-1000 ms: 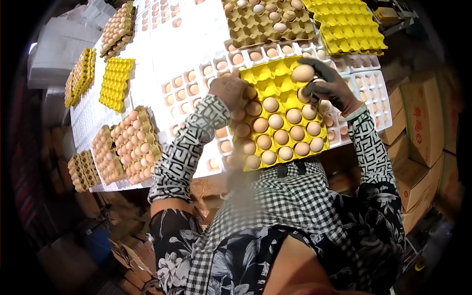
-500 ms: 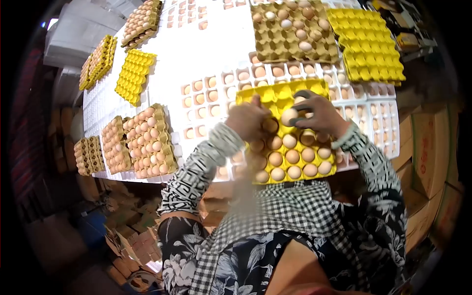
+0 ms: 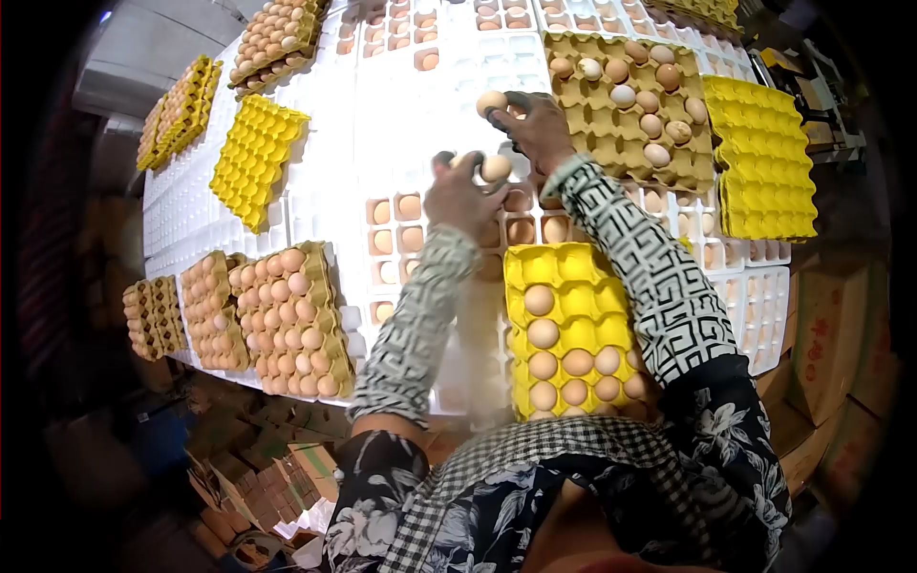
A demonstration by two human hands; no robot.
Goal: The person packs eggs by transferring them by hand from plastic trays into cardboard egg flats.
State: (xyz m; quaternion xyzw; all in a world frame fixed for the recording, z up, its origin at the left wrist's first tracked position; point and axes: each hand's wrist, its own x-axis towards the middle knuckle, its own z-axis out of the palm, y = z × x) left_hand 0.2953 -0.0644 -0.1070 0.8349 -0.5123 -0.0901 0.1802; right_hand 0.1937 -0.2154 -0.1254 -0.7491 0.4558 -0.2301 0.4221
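Note:
My left hand [image 3: 457,202] is curled around eggs [image 3: 496,169] over the white trays; at least one shows plainly at its fingertips. Just above and to the right, my right hand [image 3: 541,134] grips another egg [image 3: 492,104] between thumb and fingers. Whether more eggs sit in either palm is hidden. Beneath both hands spread white compartment trays [image 3: 396,210], with eggs in several cells. Close to my body lies a yellow egg tray [image 3: 575,297], with eggs in its left column and nearer rows; my right forearm covers part of it.
A brown egg tray [image 3: 594,122] with scattered eggs lies at the upper right, beside stacked yellow trays [image 3: 764,162]. Full egg trays [image 3: 291,320] stand along the table's left side, with a yellow tray [image 3: 254,158] behind them. Cardboard boxes [image 3: 831,334] are at the right.
Both hands moved from the yellow tray forward and left over the white trays, carrying eggs. Fewer eggs show in the yellow tray's upper part. The camera view has shifted.

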